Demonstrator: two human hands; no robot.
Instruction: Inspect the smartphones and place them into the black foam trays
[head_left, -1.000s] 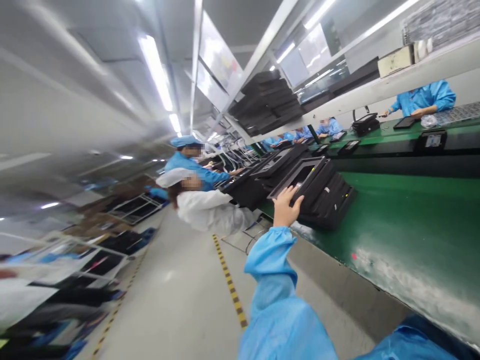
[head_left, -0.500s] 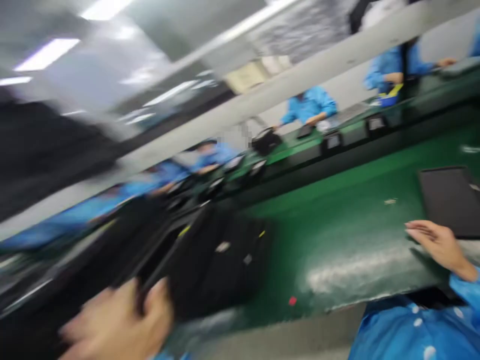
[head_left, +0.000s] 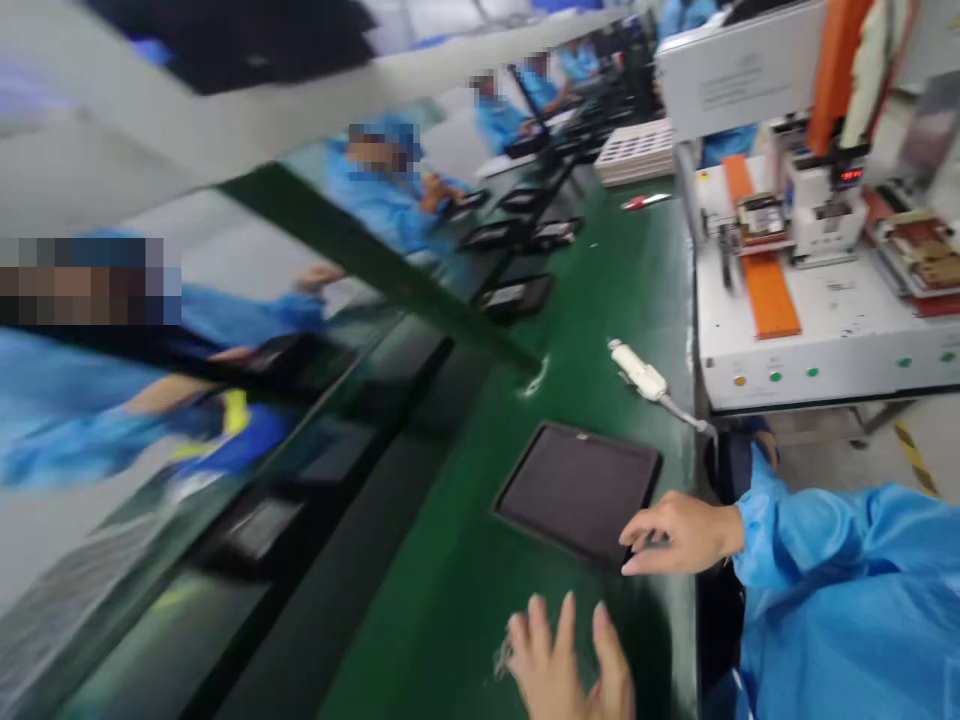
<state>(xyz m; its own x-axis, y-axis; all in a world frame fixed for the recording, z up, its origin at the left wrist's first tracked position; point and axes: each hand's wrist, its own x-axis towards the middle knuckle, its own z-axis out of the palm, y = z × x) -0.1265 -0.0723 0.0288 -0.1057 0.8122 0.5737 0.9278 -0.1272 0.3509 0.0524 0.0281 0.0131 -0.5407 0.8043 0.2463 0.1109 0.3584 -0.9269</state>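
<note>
A dark flat rectangular panel with a thin raised rim (head_left: 577, 485) lies on the green tabletop (head_left: 442, 600). My right hand (head_left: 679, 535) is over its near right corner, fingers loosely bent and apart, with nothing visible held. Whether the fingertips touch the panel, I cannot tell. Closer to me, my left hand (head_left: 566, 665) hovers above the green surface with its fingers spread, holding nothing. By its fingertips lies a small pale, see-through scrap (head_left: 502, 657). Beyond the panel rests a cream hand tool with a cord (head_left: 641, 375), near the table edge.
A white machine with orange strips (head_left: 832, 330) stands to the right. A green post (head_left: 397, 275) slants across the view. Dark units (head_left: 517, 295) line the track on the left, where co-workers in blue sit. Farther off are a red pen (head_left: 645, 202) and white stacked trays (head_left: 637, 150).
My view has swung to the right. My left hand has left the black cases on the left and come over near the panel. My right hand is now at the panel's corner.
</note>
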